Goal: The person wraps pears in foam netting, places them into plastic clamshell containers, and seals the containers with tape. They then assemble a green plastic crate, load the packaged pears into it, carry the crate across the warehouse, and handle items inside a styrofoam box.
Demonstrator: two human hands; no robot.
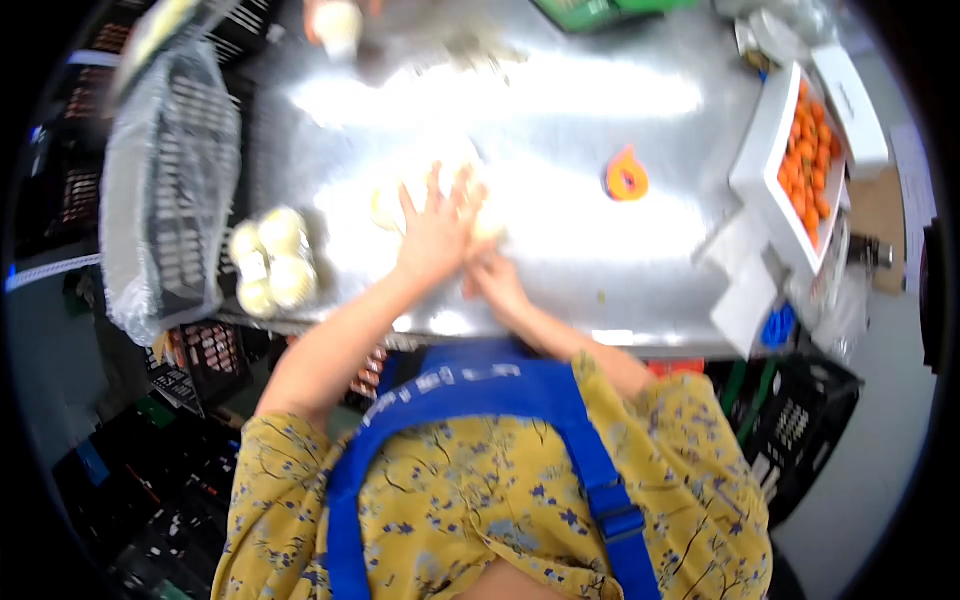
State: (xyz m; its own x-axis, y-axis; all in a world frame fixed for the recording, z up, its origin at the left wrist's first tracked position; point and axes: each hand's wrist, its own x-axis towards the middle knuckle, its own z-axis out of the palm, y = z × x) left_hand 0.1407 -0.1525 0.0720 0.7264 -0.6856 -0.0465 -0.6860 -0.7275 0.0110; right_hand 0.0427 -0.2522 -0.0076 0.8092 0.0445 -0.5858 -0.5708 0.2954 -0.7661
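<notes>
My left hand (437,232) lies with its fingers spread over a group of pale, round vegetables (385,207) on the metal table (560,250). Glare and blur hide their outlines and any wrapping. Just below and to the right, my right hand (497,284) has its fingers curled together close to the left wrist. What it pinches, if anything, does not show. A clear-wrapped pack of pale, round vegetables (275,262) sits to the left, near the table's front edge.
An orange ring-shaped tool (627,176) rests right of my hands. Along the right edge stands a white box (757,140) of small orange pieces. A plastic-covered crate (172,195) stands left. Another person's hand (312,22) holds a pale item at the far edge.
</notes>
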